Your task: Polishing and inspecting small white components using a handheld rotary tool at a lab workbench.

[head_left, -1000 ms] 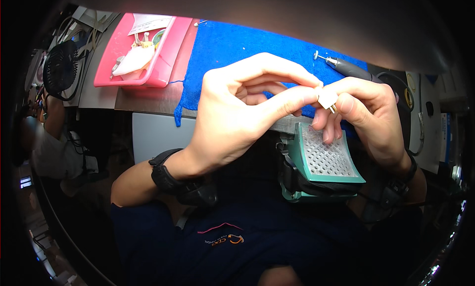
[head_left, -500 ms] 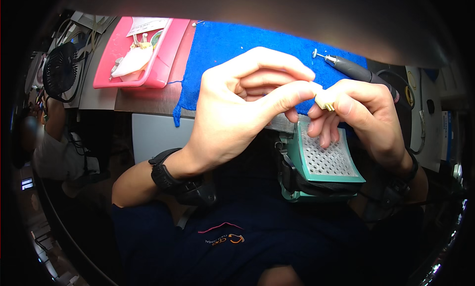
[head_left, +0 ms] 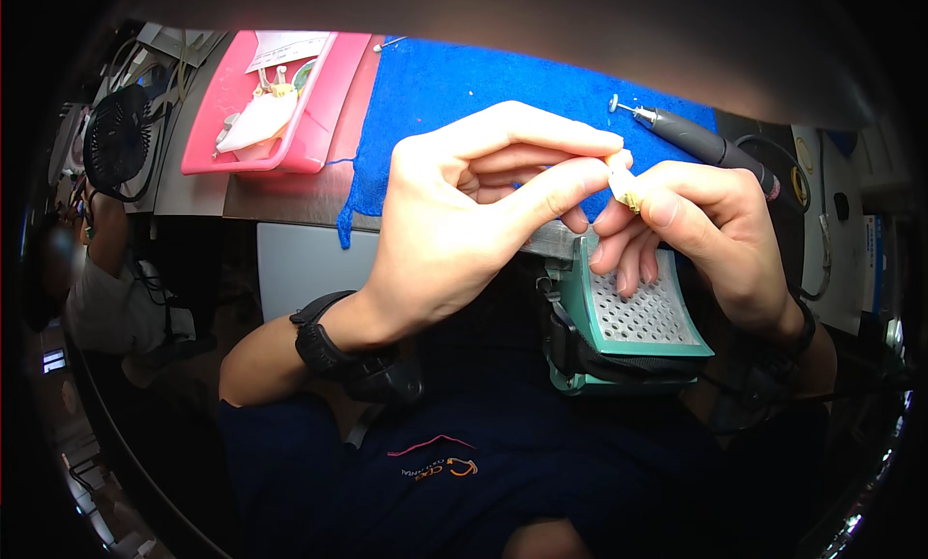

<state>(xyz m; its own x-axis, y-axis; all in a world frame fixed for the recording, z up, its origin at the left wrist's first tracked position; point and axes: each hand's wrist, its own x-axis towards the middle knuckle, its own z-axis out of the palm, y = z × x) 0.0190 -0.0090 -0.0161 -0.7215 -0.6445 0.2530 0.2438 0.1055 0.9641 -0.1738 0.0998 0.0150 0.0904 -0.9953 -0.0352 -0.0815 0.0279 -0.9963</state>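
Where fingers (head_left: pixel 580 140) pinch, the piece (head_left: pixel 622 183) seemingly slants down.

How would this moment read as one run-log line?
left hand: pinching small cream piece | right hand: pinching same piece | grey handpiece: partly on blue cloth | pink tray: picture's upper left

Brightly lit workbench (head_left: pixel 290 194) (darker below).
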